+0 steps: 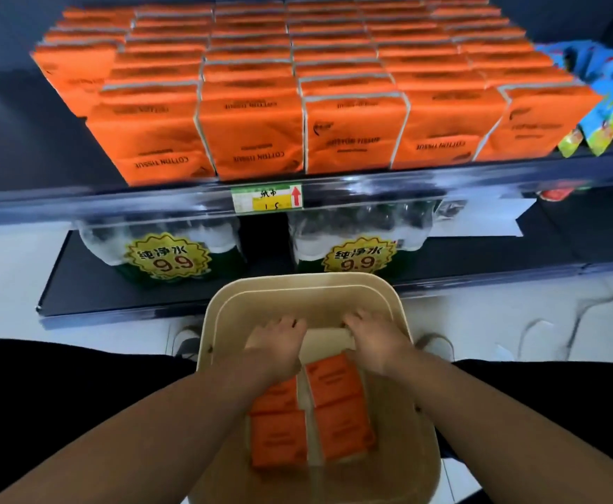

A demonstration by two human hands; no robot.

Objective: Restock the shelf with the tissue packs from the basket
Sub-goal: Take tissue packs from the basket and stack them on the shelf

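Inside the basket (217,321), the left hand (277,343) and right hand (374,340) grip the orange tissue packs (337,412) - fingers curled narrowly over their far ends, tips hidden. Beyond the basket, the shelf (79,201) is stocked.

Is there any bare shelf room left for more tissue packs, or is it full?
Crowded: orange tissue packs fill the upper shelf to the blue snack bags. Bare: a dark strip left of the packs; on the lower shelf, right of the water packs.
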